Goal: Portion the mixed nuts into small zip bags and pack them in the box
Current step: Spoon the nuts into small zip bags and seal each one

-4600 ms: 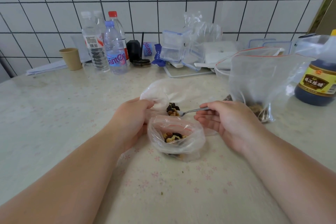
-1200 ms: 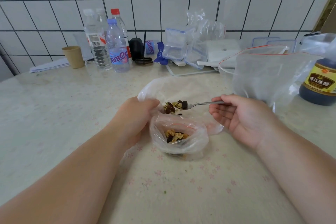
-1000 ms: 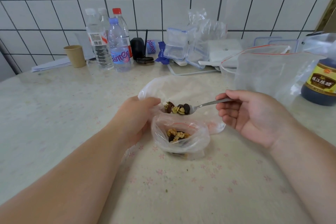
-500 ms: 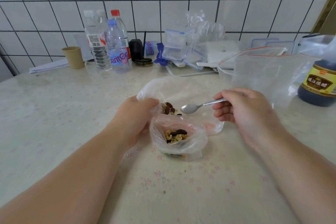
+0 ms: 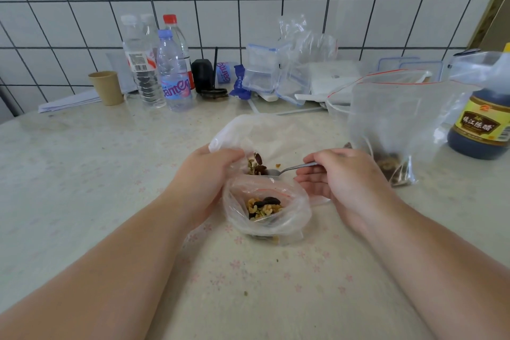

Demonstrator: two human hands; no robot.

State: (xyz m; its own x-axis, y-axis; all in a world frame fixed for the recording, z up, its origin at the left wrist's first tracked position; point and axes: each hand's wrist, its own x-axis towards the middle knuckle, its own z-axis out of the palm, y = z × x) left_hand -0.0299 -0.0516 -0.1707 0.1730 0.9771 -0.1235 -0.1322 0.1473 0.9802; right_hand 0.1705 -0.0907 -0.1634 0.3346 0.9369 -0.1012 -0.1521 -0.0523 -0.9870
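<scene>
White tiled wall behind a pale, flower-printed surface (image 5: 82, 201). Far left of both hands, by the wall: a paper cup (image 5: 106, 87), then a cluster of water bottles (image 5: 174, 74). Left hand (image 5: 204, 174): grip clamped on the edge of a thin clear bag (image 5: 265, 135), pinching it together with the rim of the small zip bag (image 5: 266, 210) that stands just below the fingers. Small zip bag: mouth open, red seal strip visible, partly filled with mixed nuts (image 5: 263, 205). Between the two grips, in the thin bag: a small remaining heap of nuts and dark fruit, with the spoon (image 5: 289, 169) bowl touching it. Right hand (image 5: 339, 176): grip closed round the spoon handle, fingers curled. Right of this grip, well apart: a large zip bag (image 5: 397, 124) standing open, a little nut mix at its bottom; beyond it a dark vinegar bottle (image 5: 483, 124). Behind, near the wall: stacked clear plastic boxes (image 5: 262, 69) and more bags; which box takes the portions cannot be told.

Risks, as judged: the small bag is limp and held on one side only, so its mouth may fold in and a spoonful may scatter; crumbs already lie on the surface. Nuts caught in the seal track would stop it closing.
</scene>
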